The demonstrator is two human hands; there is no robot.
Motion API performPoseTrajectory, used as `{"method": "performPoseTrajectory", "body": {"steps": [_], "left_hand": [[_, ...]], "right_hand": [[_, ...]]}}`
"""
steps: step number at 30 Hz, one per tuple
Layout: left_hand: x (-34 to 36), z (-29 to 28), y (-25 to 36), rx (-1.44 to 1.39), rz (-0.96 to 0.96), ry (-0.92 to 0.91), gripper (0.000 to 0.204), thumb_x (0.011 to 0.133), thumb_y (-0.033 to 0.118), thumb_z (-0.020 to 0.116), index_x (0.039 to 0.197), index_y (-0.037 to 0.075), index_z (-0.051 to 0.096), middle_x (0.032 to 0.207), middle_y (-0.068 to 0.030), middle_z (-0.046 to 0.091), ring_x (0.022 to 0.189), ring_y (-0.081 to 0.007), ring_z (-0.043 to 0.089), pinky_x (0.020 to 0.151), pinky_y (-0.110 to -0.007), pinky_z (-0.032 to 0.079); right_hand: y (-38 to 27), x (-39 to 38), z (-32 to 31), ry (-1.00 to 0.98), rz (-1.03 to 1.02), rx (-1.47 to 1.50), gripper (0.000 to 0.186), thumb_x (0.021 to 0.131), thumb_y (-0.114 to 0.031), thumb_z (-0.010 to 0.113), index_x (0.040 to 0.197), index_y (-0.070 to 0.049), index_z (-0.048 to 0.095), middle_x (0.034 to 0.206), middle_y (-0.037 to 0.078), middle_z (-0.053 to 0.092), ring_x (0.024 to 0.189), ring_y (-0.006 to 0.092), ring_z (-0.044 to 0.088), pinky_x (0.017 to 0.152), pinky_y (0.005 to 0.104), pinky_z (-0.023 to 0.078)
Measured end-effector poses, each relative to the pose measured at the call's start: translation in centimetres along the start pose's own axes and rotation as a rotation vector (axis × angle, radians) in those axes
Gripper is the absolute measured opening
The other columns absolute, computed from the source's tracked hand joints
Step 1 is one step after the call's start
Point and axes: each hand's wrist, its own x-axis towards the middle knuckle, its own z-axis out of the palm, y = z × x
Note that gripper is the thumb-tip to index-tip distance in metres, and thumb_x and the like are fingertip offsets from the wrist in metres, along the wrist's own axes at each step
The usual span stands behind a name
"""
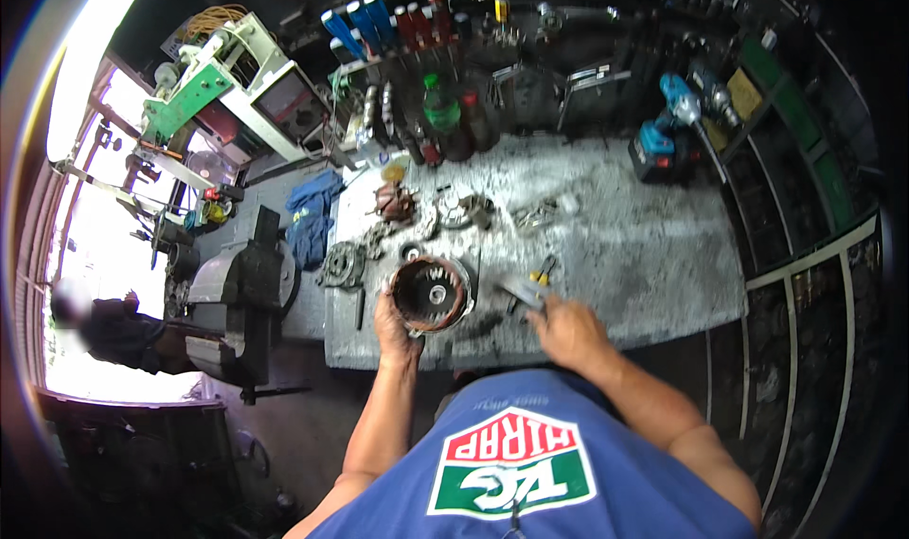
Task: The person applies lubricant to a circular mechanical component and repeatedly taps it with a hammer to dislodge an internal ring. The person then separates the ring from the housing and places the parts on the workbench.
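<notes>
My left hand (390, 327) grips the left side of an alternator housing (437, 296), a round metal shell with a ring of copper windings and its open side facing up. The fingers wrap under and round its rim. To its right, my right hand (572, 334) is closed round a grey flat-ended tool (524, 293), smeared by motion. The tool's tip points toward the housing, apart from it. Just beyond the tool, yellow-handled pliers (543, 272) lie on the workbench (653, 264). Left of the housing rests a grey cast end cover (343, 265).
A copper-coloured rotor (394, 202) and several small metal parts lie farther back. A large vise (242, 288) and a blue cloth (312, 215) are at left. Bottles (441, 108) and a cordless drill (669, 127) stand at the back. Another person (118, 331) is at far left.
</notes>
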Motion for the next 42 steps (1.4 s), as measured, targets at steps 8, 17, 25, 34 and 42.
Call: {"method": "performPoseTrajectory", "body": {"steps": [8, 17, 25, 34, 42], "left_hand": [[-0.5, -0.4, 0.2, -0.137, -0.109, 0.074, 0.045, 0.114, 0.034, 0.049, 0.135, -0.001, 0.069, 0.127, -0.0170, 0.076, 0.110, -0.0302, 0.076, 0.096, -0.045, 0.065], [-0.7, -0.2, 0.9, -0.095, -0.066, 0.059, 0.050, 0.115, 0.041, 0.044, 0.136, 0.003, 0.069, 0.130, -0.0163, 0.075, 0.117, -0.0299, 0.074, 0.104, -0.047, 0.062], [-1.1, 0.5, 1.7, -0.173, -0.083, 0.034, 0.047, 0.111, 0.038, 0.047, 0.135, 0.004, 0.070, 0.132, -0.0152, 0.075, 0.115, -0.0319, 0.075, 0.103, -0.048, 0.062], [-0.4, 0.4, 1.3, -0.170, -0.119, 0.145, 0.052, 0.114, 0.045, 0.046, 0.134, 0.004, 0.070, 0.129, -0.0155, 0.075, 0.115, -0.0326, 0.075, 0.103, -0.050, 0.062], [1.1, 0.0, 1.0, -0.224, -0.163, -0.088, 0.052, 0.113, 0.040, 0.047, 0.144, 0.003, 0.065, 0.144, -0.0155, 0.070, 0.131, -0.0306, 0.068, 0.117, -0.046, 0.052]], "right_hand": [[-2.1, 0.7, -1.4, 0.045, -0.132, -0.010, 0.030, 0.105, -0.026, 0.071, 0.125, -0.003, 0.072, 0.095, 0.025, 0.077, 0.079, 0.0463, 0.076, 0.070, 0.0548, 0.061], [-2.4, -1.0, -3.2, 0.337, -0.379, 0.191, 0.034, 0.112, -0.033, 0.063, 0.114, 0.001, 0.066, 0.083, 0.019, 0.070, 0.070, 0.0326, 0.068, 0.062, 0.0449, 0.053], [0.4, -1.4, 1.2, 0.196, -0.192, 0.115, 0.027, 0.106, -0.025, 0.069, 0.126, -0.008, 0.072, 0.093, 0.025, 0.075, 0.081, 0.0499, 0.074, 0.073, 0.0579, 0.060], [-6.1, -1.2, -7.6, 0.576, -0.530, 0.404, 0.013, 0.103, -0.013, 0.070, 0.103, 0.000, 0.072, 0.086, 0.015, 0.070, 0.073, 0.0315, 0.070, 0.065, 0.0439, 0.055], [3.0, -0.9, 1.6, -0.215, 0.175, -0.142, 0.043, 0.105, -0.037, 0.068, 0.116, 0.005, 0.067, 0.088, 0.031, 0.074, 0.085, 0.0532, 0.074, 0.078, 0.0613, 0.059]]}}
